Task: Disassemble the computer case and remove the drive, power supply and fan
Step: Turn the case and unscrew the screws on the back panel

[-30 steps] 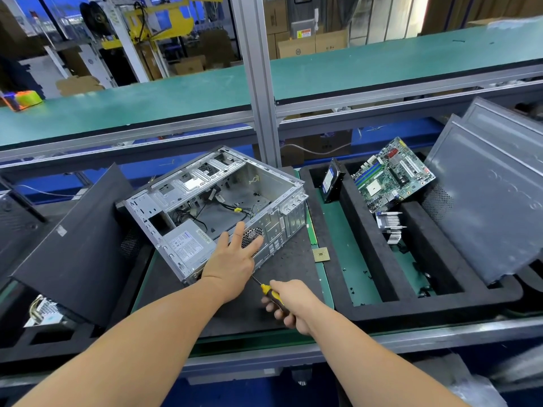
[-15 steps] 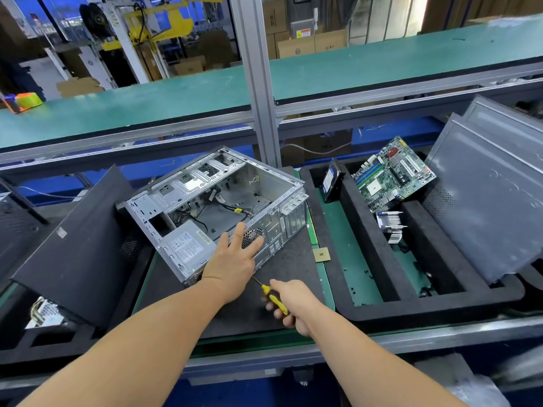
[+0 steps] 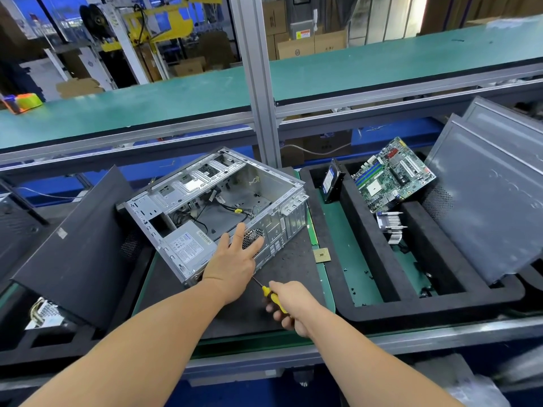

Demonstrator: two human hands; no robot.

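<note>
An open silver computer case (image 3: 264,183) lies on its side on a black mat, its inside facing up. A grey power supply (image 3: 188,245) with a white label sits in its near left corner, with black cables behind it. My left hand (image 3: 235,259) presses flat with spread fingers on the case's rear panel, over the round fan grille (image 3: 252,237). My right hand (image 3: 289,304) grips a yellow-and-black screwdriver (image 3: 269,292); its shaft points up-left toward the case's lower rear edge, and the tip is hidden behind my left hand. A removed drive (image 3: 330,183) stands in the foam tray at right.
A black foam tray (image 3: 367,315) on the right holds a green motherboard (image 3: 390,174), a finned heatsink (image 3: 392,227) and grey side panels (image 3: 484,195). A small CPU chip (image 3: 321,255) lies on the mat. A black panel (image 3: 76,248) leans at left. An aluminium post (image 3: 255,83) rises behind the case.
</note>
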